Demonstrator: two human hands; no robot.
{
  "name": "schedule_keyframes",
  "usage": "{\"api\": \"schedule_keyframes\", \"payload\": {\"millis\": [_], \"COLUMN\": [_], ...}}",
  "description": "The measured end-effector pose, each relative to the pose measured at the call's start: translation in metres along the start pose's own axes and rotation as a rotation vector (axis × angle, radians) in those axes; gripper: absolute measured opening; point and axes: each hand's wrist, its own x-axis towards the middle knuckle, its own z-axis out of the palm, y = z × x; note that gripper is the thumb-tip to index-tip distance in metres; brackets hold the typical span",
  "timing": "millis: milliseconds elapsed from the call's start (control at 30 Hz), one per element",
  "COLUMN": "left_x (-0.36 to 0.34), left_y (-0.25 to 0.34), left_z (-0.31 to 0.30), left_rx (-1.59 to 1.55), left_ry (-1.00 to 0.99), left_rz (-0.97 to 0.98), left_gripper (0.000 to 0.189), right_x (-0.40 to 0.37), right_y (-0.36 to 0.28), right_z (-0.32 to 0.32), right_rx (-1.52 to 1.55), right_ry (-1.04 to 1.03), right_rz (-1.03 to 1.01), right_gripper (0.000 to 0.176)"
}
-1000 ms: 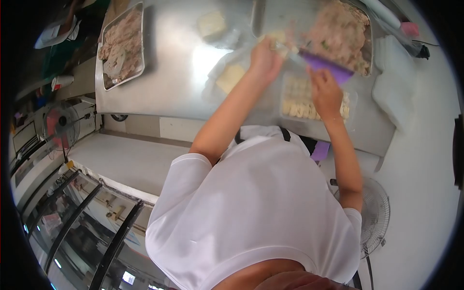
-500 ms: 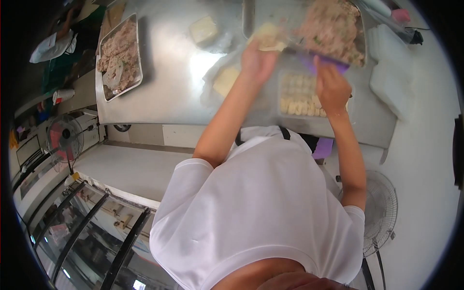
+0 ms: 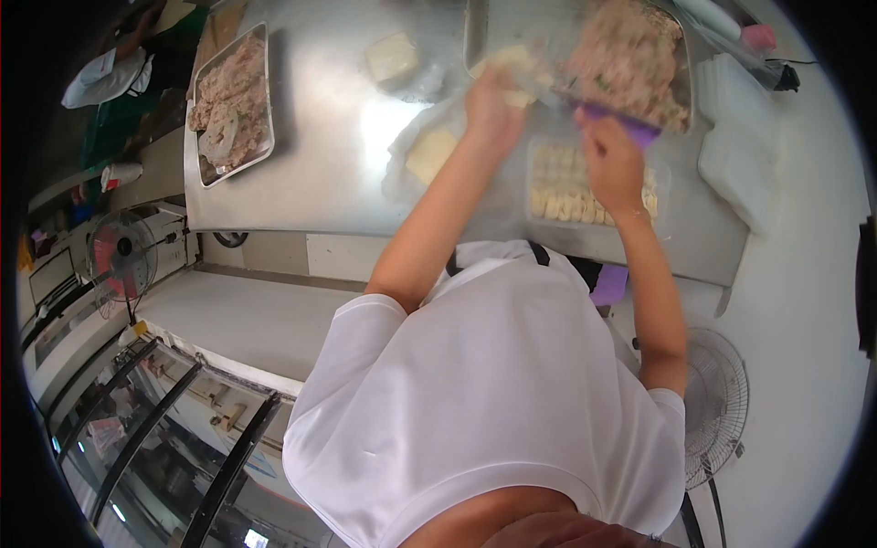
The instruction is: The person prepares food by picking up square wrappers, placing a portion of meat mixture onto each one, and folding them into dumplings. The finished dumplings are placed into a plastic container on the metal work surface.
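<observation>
My left hand (image 3: 494, 114) is closed on a pale yellow wrapper (image 3: 516, 73), held up near the table's far side. My right hand (image 3: 612, 164) grips a purple-handled tool (image 3: 621, 125), its tip pointing at the wrapper. Behind the tool lies a large heap of minced filling (image 3: 630, 64) in a metal tray. Just below my right hand, a clear box (image 3: 562, 194) holds rows of small dumplings. A stack of yellow wrappers (image 3: 430, 155) on plastic lies left of my left forearm.
A second tray of filling (image 3: 228, 110) sits at the left of the metal table (image 3: 315, 183). A wrapped pale block (image 3: 393, 59) lies at the back. White lids (image 3: 735, 137) are stacked at right. Fans stand on both sides. Another person's white sleeve (image 3: 105, 78) shows at upper left.
My right hand and the purple-handled tool have moved slightly left, closer to the wrapper. My left hand has stayed nearly in place, still holding the wrapper.
</observation>
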Motion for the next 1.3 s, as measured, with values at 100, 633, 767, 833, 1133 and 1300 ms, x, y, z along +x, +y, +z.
{"api": "schedule_keyframes", "payload": {"millis": [100, 633, 767, 833, 1133, 1300], "left_x": [-0.018, -0.032, -0.023, -0.025, -0.023, -0.008], "left_y": [0.011, 0.047, 0.082, 0.087, 0.070, 0.063], "left_z": [0.019, -0.014, -0.015, 0.002, 0.005, -0.025], "left_rx": [-0.103, 0.623, 1.512, 1.510, 1.649, 0.932], "left_ry": [0.027, -0.565, -0.697, -0.693, -0.632, -0.600], "left_rz": [0.030, 0.261, 0.599, 0.594, 0.562, 0.043], "left_gripper": [0.029, 0.041, 0.048, 0.041, 0.019, 0.020], "right_x": [-0.003, 0.013, 0.014, 0.014, 0.033, 0.035], "right_y": [-0.003, -0.032, -0.037, -0.039, -0.041, -0.019], "right_z": [0.001, -0.047, -0.061, -0.058, -0.092, -0.118], "right_rx": [-0.142, -0.061, 0.185, 0.147, -0.234, -0.008], "right_ry": [0.029, 0.037, -0.033, -0.072, -0.094, -0.091], "right_rz": [-0.071, -0.156, -0.170, -0.176, -0.350, -0.077], "right_gripper": [0.025, 0.026, 0.027, 0.027, 0.026, 0.024]}}
